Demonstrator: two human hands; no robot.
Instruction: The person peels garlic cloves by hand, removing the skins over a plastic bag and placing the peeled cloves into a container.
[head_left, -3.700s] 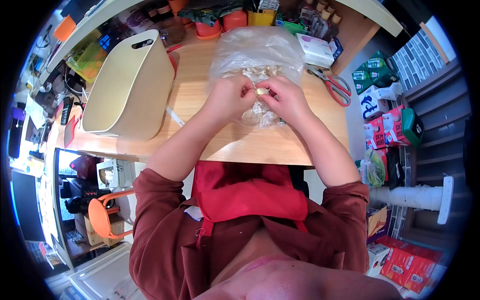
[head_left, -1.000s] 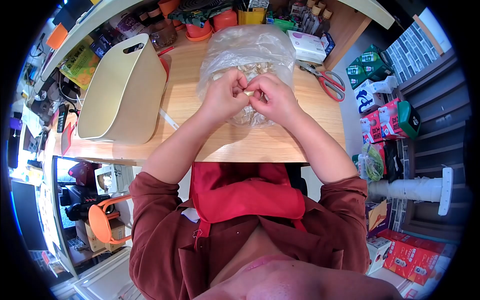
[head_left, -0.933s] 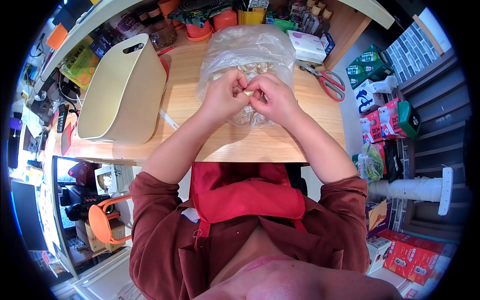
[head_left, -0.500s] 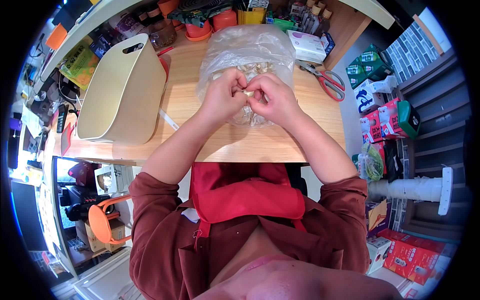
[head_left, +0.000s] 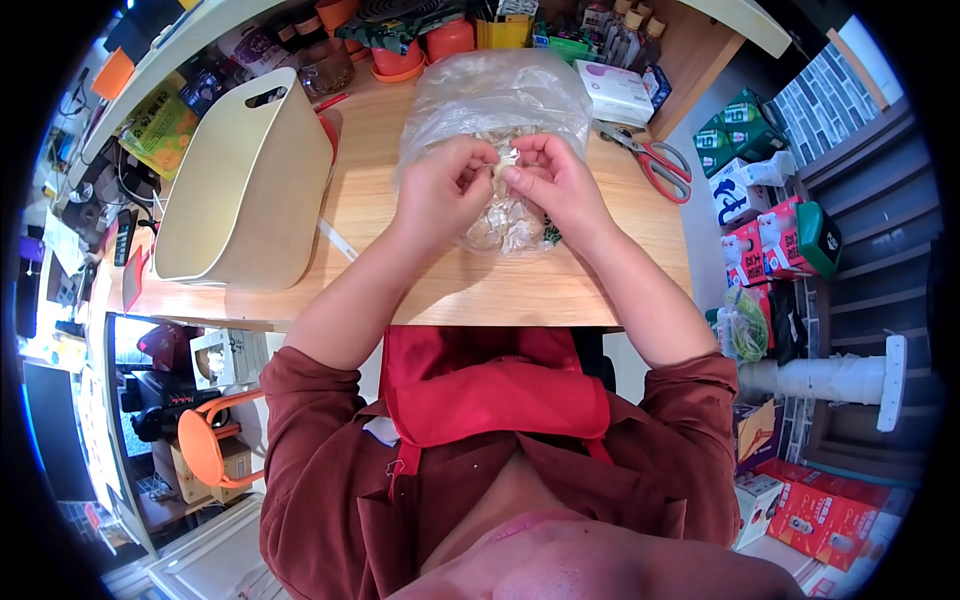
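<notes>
A clear plastic bag (head_left: 500, 90) lies on the wooden table, with pale, papery pieces that look like garlic and skins (head_left: 505, 225) in and on its near part. Over these pieces my two hands meet. My left hand (head_left: 447, 190) has its fingers curled in a pinch against a small pale piece (head_left: 499, 180), which looks like a garlic clove. My right hand (head_left: 556, 185) grips the same piece from the right, between thumb and fingers. The piece is partly hidden by the fingertips.
A tall cream bin (head_left: 250, 190) stands on the table at the left, beside a white strip (head_left: 337, 240). Red-handled scissors (head_left: 655, 160) lie at the right, near a white packet (head_left: 613, 93). Pots and bottles line the back. The table's front edge (head_left: 480, 322) is near my body.
The fingers of my right hand have lifted and spread a little, and more of the small piece and the papery skins shows between my hands. The bin and scissors keep their places.
</notes>
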